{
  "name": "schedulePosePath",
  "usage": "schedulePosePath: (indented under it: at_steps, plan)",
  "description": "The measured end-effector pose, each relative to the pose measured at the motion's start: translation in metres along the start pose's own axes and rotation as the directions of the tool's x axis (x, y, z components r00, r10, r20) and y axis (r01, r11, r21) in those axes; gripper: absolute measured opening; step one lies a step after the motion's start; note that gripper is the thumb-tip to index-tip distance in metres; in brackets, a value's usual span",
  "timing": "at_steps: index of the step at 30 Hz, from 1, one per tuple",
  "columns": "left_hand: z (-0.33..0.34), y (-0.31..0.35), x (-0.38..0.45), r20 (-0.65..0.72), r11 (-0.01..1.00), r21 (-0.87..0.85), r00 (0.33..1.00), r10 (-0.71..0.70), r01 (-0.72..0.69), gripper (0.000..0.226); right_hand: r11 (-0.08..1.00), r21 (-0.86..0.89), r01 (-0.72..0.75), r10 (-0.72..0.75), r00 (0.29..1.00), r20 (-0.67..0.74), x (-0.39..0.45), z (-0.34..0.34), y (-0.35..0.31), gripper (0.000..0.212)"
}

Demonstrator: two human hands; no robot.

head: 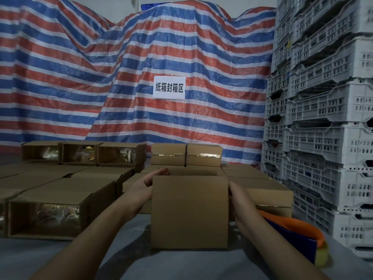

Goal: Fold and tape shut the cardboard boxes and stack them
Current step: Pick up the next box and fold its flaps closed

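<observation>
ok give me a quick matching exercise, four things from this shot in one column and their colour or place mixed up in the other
Things:
1. tarp
2. crates
3. tape dispenser
4. open box

Descriptions:
A. stacked at the right, pale grey
B. between both hands
C. red, white and blue stripes
D. orange and blue, beside the right forearm

Pairs: 1-C, 2-A, 3-D, 4-B

right fingers hidden behind box, tape dispenser blurred
</observation>
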State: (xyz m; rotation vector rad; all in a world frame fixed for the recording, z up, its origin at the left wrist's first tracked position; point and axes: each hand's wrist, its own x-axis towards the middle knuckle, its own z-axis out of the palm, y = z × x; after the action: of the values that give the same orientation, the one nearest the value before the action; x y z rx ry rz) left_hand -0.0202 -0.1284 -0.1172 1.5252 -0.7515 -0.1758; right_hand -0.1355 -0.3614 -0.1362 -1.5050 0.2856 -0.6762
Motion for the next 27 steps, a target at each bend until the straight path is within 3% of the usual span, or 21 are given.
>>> schedulePosePath:
  at_steps: [2, 5, 8, 12, 16, 20, 27]
  plan:
    - [0.002, -0.001, -0.002, -0.027, 1.000, -0.003, 1.000, 0.006, -0.006, 0.043, 0.997, -0.075, 0.001, -0.005, 0.998, -0.056, -0.001, 0.002, 0.002, 0.043]
    - [0.004, -0.002, -0.005, -0.052, 1.000, 0.017, 0.999, 0.003, -0.003, 0.036, 0.973, -0.166, 0.158, -0.156, 0.987, 0.026, -0.008, -0.004, 0.005, 0.067]
    - [0.007, -0.003, -0.008, -0.088, 0.998, 0.061, 0.996, -0.017, 0.022, 0.027, 0.934, -0.266, 0.239, -0.221, 0.970, 0.098, -0.016, -0.008, -0.001, 0.047]
    - [0.006, -0.001, -0.010, -0.156, 0.997, 0.033, 0.986, -0.064, 0.070, 0.054, 0.923, -0.278, 0.266, -0.243, 0.963, 0.117, -0.019, -0.007, -0.004, 0.038]
    - [0.007, 0.000, -0.019, -0.047, 0.989, 0.145, 0.999, -0.021, 0.027, 0.049, 0.944, -0.214, 0.253, -0.244, 0.967, 0.070, -0.024, 0.000, -0.001, 0.033]
    - [0.014, 0.002, -0.021, -0.115, 0.996, 0.088, 0.993, 0.005, 0.005, 0.023, 0.969, -0.146, 0.202, -0.197, 0.979, 0.044, -0.018, -0.001, 0.000, 0.022]
    - [0.017, 0.005, -0.018, -0.156, 0.998, -0.052, 0.987, -0.047, 0.039, 0.021, 0.990, -0.116, 0.086, -0.077, 0.994, 0.077, -0.011, -0.003, -0.003, 0.017]
